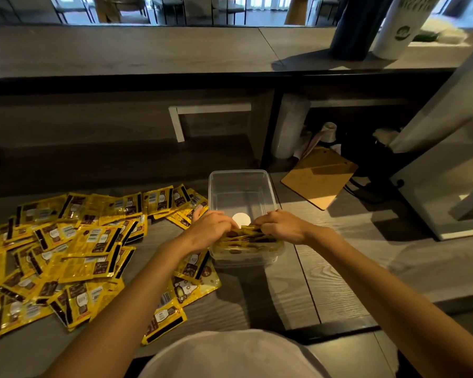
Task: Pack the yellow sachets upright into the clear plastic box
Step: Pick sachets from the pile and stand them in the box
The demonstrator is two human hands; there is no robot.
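A grey wood-grain worktop point(325, 268) is seen across the lower half of the frame. Yellow sachets point(66, 255) are spread flat on it at lower left, many overlapping. A clear plastic box point(238, 173) is set at centre, just beside the heap's right edge. A brown clipboard point(320, 178) is laid at centre right, apart from the box. On a raised counter point(120, 50) above, a dark cylinder point(350, 28) and a white cup point(396, 28) are stood at upper right.

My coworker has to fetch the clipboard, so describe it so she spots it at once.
On the grey counter, find the clear box near the middle. Right of its far end lies the clipboard, set askew. It is the only flat, plain brown board; the sachets heaped on the left are glossy yellow.
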